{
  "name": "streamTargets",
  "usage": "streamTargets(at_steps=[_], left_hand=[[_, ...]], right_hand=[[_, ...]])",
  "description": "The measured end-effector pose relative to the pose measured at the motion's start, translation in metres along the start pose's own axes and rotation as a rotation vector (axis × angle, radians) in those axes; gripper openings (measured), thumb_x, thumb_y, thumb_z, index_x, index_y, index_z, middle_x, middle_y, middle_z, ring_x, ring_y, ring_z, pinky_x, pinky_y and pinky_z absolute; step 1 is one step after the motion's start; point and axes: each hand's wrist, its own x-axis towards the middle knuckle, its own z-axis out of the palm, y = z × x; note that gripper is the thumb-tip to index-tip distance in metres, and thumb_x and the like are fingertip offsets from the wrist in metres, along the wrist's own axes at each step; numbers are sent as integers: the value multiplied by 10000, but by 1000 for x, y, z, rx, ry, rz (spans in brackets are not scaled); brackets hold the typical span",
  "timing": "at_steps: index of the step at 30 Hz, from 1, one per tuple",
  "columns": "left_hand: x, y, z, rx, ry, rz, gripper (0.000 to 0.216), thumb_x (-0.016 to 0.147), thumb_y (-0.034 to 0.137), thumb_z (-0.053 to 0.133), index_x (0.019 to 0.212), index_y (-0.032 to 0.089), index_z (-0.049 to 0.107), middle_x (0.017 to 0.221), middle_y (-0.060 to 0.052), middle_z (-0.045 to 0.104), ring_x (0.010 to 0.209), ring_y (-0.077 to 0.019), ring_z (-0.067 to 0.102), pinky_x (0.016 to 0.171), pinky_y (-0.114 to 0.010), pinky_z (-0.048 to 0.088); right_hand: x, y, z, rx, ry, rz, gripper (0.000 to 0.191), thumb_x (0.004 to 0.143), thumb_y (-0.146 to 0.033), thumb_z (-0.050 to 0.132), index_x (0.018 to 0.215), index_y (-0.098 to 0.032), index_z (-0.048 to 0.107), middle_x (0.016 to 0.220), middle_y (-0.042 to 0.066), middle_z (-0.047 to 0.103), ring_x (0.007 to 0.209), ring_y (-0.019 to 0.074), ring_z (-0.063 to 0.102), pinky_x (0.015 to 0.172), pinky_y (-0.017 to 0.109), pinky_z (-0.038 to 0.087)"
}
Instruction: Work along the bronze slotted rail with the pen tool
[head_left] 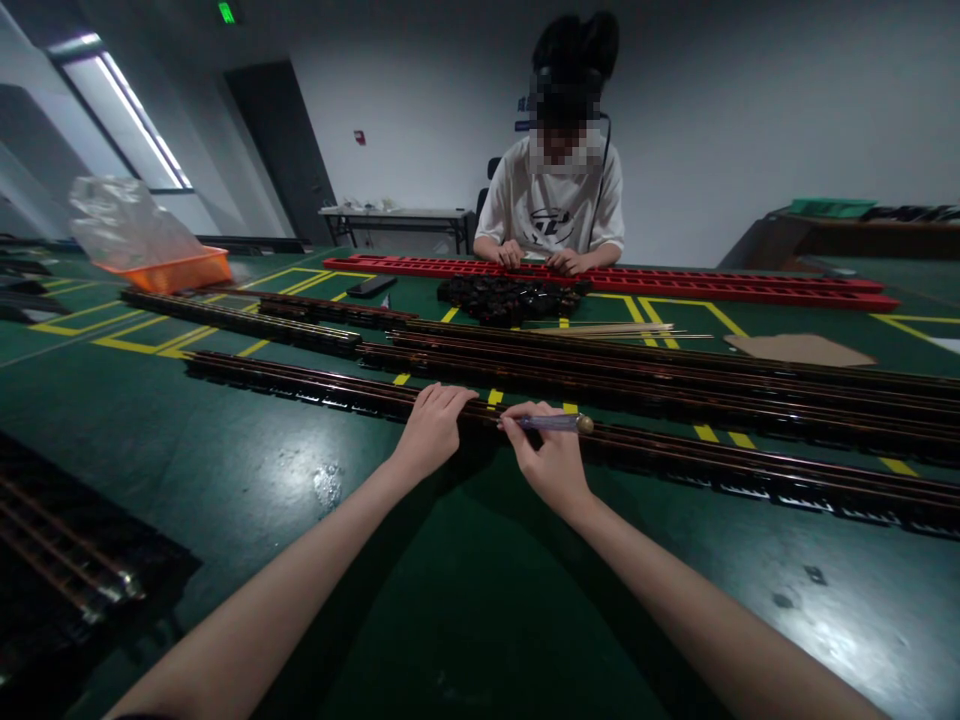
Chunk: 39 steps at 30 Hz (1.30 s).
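A long black rail [675, 453] with copper-coloured strips along it lies across the table in front of me. My left hand [433, 432] grips this rail near its middle, the fingers bent over its top and the thumb hidden. Just to the right, my right hand [553, 455] pinches a slim screwdriver-like tool [551, 423] with a translucent purplish handle and a round brass-coloured end. The tool lies nearly level, its tip end pointing left at the rail between my hands. Its exact tip is too small to make out.
Behind lie more black rails [675, 385], thin pale rods [600, 328], a heap of black parts [510, 298] and brown card [802, 349]. Across the table a person [551, 200] has both hands at red rails [750, 283]. An orange basket [169, 270] stands left; other rails [67, 560] lie near left.
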Motion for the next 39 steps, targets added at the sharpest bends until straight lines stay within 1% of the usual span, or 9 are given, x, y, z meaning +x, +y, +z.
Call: streamTargets(at_steps=[7, 14, 19, 26, 32, 35, 39], left_hand=[[2, 1, -5, -40, -60, -7, 418, 740, 107, 438, 1135, 169, 559, 1126, -75, 638, 1082, -234, 541, 1006, -416, 346], [1, 3, -6, -10, -52, 11, 368, 783, 238, 504, 1141, 168, 552, 1135, -77, 631, 1069, -252, 539, 974, -418, 349], [1, 3, -5, 22, -50, 15, 342, 807, 303, 526, 1129, 193, 546, 1132, -74, 628, 1067, -258, 539, 959, -419, 350], [1, 3, -2, 53, -24, 18, 274, 847, 322, 511, 1085, 193, 554, 1089, -74, 634, 1036, -252, 551, 942, -415, 359], [1, 3, -2, 61, -21, 22, 274, 854, 327, 509, 1086, 187, 552, 1080, -74, 638, 1029, -252, 554, 937, -415, 361], [1, 3, -2, 64, -29, 19, 281, 854, 326, 511, 1086, 174, 553, 1081, -78, 638, 1029, -255, 554, 936, -414, 363], [1, 3, -2, 66, -26, 11, 268, 851, 328, 515, 1075, 188, 560, 1074, -74, 640, 1021, -253, 556, 937, -412, 364]], right_hand=[[0, 0, -2, 5, 13, 46, 152, 853, -264, 499, 752, -209, 598, 742, 39, 647, 717, 199, 595, 741, 358, 441], [0, 2, -3, -21, 44, 64, 176, 844, -264, 479, 723, -202, 591, 707, 43, 622, 707, 207, 576, 717, 357, 424], [0, 2, -4, -22, 57, 81, 167, 836, -257, 481, 709, -212, 580, 683, 28, 621, 688, 199, 575, 703, 341, 417], [-1, 1, -5, -24, 89, 98, 175, 828, -255, 473, 689, -219, 573, 662, 21, 621, 671, 195, 574, 695, 337, 411], [-1, 2, -6, -64, 138, 106, 191, 822, -248, 465, 667, -214, 571, 631, 23, 623, 665, 203, 580, 704, 347, 398], [-2, 1, -6, -60, 135, 105, 188, 824, -248, 459, 676, -211, 570, 636, 28, 621, 659, 203, 578, 694, 346, 399], [-2, 0, -6, -38, 127, 111, 184, 827, -259, 462, 690, -210, 575, 643, 31, 615, 644, 197, 571, 668, 336, 406]])
